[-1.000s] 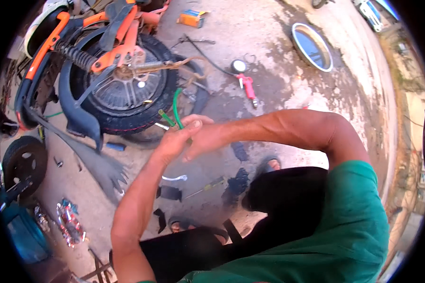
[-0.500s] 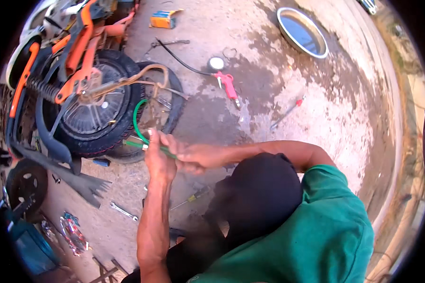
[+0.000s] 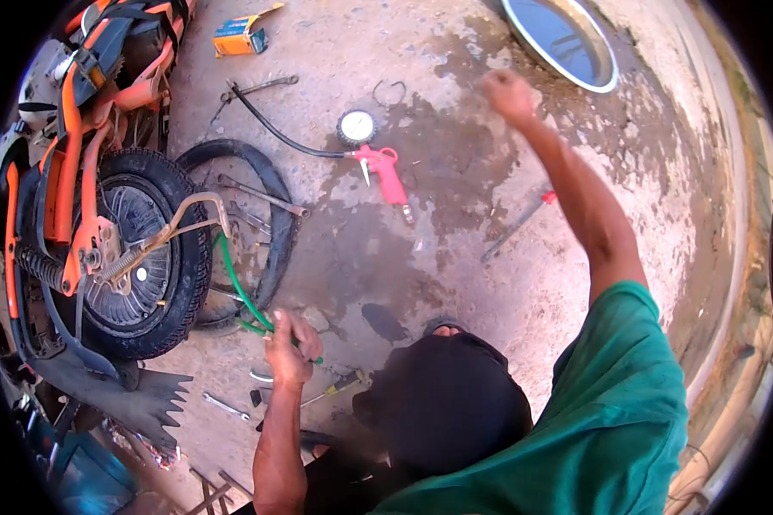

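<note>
My left hand (image 3: 290, 348) is closed around a thin green tube (image 3: 247, 296). A length of that tube rises from my fist toward the bent metal stand (image 3: 206, 206) beside the wheel, and a short end shows below my fingers. The wheel (image 3: 137, 257) has a black tyre and sits in an orange-framed vehicle (image 3: 77, 189). My right hand (image 3: 508, 96) is stretched out far from the wheel, over wet ground near a round metal basin (image 3: 610, 73) of water. It is smeared, so its fingers cannot be made out.
A pink inflator gun (image 3: 385, 176) with a dial gauge (image 3: 356, 128) lies mid-floor. Behind the tube is a loose tyre (image 3: 283, 236). A red-ended rod (image 3: 517, 227), a wrench (image 3: 225, 407), a screwdriver (image 3: 343, 384) and an orange-blue box (image 3: 240, 36) lie around.
My right hand has left the green tube and swung up and right toward the basin. My left hand still grips the tube. The view has shifted.
</note>
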Demonstrator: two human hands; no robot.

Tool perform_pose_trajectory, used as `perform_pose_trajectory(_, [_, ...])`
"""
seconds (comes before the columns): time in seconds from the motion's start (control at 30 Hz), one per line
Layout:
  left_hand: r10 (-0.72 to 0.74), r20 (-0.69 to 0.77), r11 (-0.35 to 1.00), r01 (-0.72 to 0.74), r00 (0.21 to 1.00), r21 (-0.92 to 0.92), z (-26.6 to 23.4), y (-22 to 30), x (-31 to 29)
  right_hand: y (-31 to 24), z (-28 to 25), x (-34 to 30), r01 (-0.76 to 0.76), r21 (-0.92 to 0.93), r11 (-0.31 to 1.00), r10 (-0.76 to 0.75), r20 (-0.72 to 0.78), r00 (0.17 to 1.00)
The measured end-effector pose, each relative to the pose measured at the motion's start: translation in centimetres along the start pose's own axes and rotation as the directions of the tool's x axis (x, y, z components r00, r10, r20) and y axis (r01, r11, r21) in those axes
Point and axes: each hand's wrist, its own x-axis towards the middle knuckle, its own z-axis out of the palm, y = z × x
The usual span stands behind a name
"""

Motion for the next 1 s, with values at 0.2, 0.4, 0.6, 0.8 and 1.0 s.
perform_pose_trajectory(0.2, [-0.054, -0.089, 0.994, 0.062, 0.995, 0.090, 0.4, -1.0, -0.1, 8.1, -0.6, 9.9, -0.155, -0.398, 0.904, 0.029, -0.306, 0.952])
perform_pose_trajectory(0.4, [-0.107, -0.143, 0.981, 0.127, 0.984, 0.143, 0.1, -0.7, -0.2, 9.1, -1.2, 11.6, -0.112, -0.428, 0.897, 0.044, -0.165, 0.985])
perform_pose_trajectory(0.6, [-0.137, -0.164, 0.970, 0.166, 0.977, 0.176, -0.5, -1.3, 0.1, 9.3, -2.5, 12.8, -0.186, -0.395, 0.900, 0.139, -0.143, 0.980])
perform_pose_trajectory(0.8, [-0.131, -0.132, 0.957, 0.161, 0.982, 0.243, -0.6, -1.7, 0.4, 4.2, -1.1, 7.4, 0.048, -0.234, 0.971, -0.077, -0.117, 0.990])
perform_pose_trajectory(1.0, [-0.133, -0.149, 0.926, 0.177, 0.980, 0.333, -2.3, -2.6, 0.3, -1.5, 2.4, -5.6, -0.694, 0.610, 0.383, 0.112, 0.715, 0.690])
